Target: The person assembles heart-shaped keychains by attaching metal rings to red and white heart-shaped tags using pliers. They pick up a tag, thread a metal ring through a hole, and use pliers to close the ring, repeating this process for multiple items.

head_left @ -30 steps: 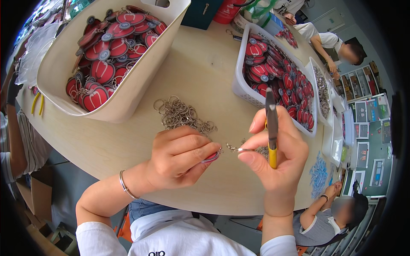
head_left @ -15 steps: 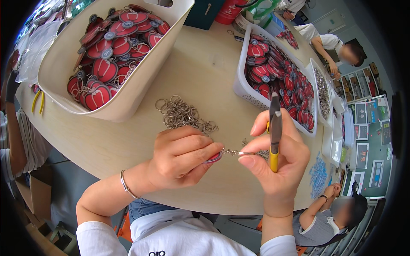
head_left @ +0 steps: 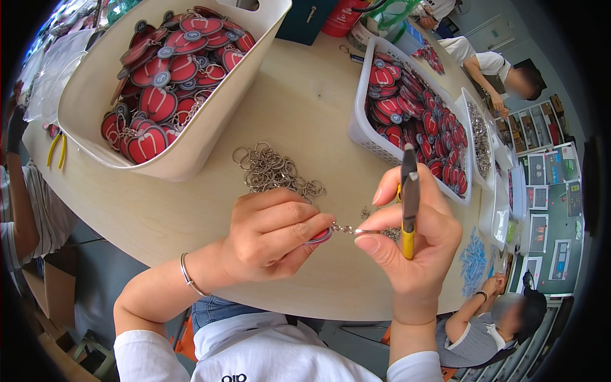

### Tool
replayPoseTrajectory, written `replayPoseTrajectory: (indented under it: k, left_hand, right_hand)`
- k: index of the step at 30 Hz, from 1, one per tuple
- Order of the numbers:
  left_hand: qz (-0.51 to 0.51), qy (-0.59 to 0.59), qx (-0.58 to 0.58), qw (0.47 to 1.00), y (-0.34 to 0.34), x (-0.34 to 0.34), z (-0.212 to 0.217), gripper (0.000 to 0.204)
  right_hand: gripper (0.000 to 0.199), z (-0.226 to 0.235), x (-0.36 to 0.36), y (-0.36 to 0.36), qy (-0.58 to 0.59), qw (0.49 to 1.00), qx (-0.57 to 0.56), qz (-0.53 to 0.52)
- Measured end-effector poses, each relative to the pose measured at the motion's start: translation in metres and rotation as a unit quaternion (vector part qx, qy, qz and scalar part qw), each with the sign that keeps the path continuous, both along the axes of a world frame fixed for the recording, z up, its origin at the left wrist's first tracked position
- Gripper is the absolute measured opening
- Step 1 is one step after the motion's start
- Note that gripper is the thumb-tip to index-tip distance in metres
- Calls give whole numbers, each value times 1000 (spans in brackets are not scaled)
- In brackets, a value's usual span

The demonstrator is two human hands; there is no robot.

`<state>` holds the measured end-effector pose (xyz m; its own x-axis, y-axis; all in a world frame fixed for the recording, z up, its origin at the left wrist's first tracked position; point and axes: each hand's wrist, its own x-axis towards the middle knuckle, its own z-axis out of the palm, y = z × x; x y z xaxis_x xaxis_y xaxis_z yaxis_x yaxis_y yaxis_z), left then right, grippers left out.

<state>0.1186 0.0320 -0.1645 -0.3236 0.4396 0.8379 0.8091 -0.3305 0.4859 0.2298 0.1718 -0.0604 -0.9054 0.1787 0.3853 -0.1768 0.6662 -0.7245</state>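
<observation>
Over a pale tabletop [head_left: 312, 114], pinches a red tag [head_left: 320, 237] with left hand [head_left: 273, 235], a metal ring [head_left: 365, 232] with right hand [head_left: 423, 239], kinda cradling yellow-handled pliers [head_left: 410, 191] too.

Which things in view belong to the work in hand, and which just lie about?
Apparently in the work:
- red-and-grey flat tag with silver chain, left hand
- yellow-handled metal pliers, right hand
- heaped silver metal rings

Seemingly lying about:
- dark green box
- red rounded container
</observation>
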Motion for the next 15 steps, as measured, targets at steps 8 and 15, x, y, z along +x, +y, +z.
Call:
replayPoseTrajectory:
  k: [8, 15]
  left_hand:
    - [6, 1, 8, 1000, -1, 0, 1, 37]
    - [1, 28, -7, 1000, -7, -3, 5, 36]
  right_hand:
    - [20, -1, 3, 1, -6, 1000, -11, -20]
    - [34, -14, 26, 9, -27, 996, 59, -69]
